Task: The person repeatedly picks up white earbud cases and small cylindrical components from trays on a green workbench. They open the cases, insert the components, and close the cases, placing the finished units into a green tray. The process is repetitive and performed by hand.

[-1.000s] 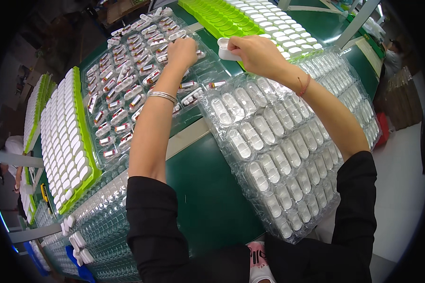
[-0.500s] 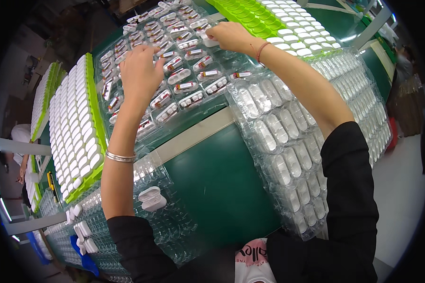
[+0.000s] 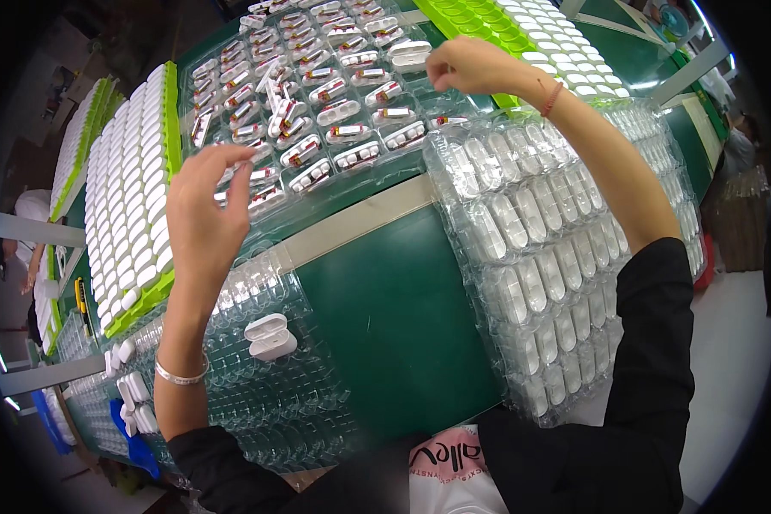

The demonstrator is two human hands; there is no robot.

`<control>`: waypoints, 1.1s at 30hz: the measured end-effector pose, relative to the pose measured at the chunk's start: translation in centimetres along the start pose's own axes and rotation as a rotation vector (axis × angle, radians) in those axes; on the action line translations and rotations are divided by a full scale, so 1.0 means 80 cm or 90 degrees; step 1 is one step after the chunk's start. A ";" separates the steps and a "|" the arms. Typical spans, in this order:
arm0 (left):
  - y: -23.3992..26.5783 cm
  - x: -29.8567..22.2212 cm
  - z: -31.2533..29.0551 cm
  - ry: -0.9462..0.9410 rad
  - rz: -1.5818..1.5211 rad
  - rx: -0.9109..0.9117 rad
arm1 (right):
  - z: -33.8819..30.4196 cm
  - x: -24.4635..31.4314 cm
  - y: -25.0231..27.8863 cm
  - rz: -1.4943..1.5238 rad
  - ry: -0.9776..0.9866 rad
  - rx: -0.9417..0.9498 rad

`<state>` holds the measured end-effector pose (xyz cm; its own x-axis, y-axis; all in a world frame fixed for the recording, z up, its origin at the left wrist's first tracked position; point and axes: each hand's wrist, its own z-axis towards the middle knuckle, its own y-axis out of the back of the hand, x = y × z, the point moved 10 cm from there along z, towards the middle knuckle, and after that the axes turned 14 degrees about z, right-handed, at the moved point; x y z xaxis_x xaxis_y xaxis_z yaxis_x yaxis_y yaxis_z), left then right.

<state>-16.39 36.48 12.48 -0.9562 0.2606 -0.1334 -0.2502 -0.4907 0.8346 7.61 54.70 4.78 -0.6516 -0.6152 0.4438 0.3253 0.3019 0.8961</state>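
Note:
My left hand (image 3: 207, 214) is lifted off the near left edge of a clear tray (image 3: 295, 204), with thumb and index finger apart and nothing visible between them. The tray's pockets hold white oval pieces, many with a red and silver part (image 3: 347, 133). A few white pieces (image 3: 284, 113) lie tilted across the pockets in the middle. At the tray's right side, a white case (image 3: 409, 56) with a raised lid sits beside the fingertips of my right hand (image 3: 475, 67). That hand's fingers are loosely bent, with nothing visible in them.
Stacked clear trays of white shells (image 3: 544, 231) lie right. Green racks of white pieces stand left (image 3: 137, 197) and far right (image 3: 565, 51). An open white case (image 3: 270, 336) rests on clear trays near left. A yellow-black cutter (image 3: 81, 300) lies farther left.
My left hand has pulled back toward me and left, uncovering the tilted white pieces. My right hand has shifted right, and the white case with its raised lid now shows beside it.

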 end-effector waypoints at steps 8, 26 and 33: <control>0.070 0.011 -0.113 0.084 0.076 0.005 | -0.016 0.012 -0.053 -0.048 0.009 0.146; 0.118 0.012 -0.272 0.276 0.010 0.031 | 0.040 0.137 -0.045 0.034 0.106 -0.082; 0.063 0.001 -0.274 0.200 0.094 0.105 | -0.081 0.300 -0.098 0.140 0.431 -0.005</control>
<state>-21.08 15.79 4.97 -0.9865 -0.0834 -0.1411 -0.1027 -0.3563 0.9287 -6.14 32.86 8.36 -0.0020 -0.8586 0.5126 0.4073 0.4675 0.7846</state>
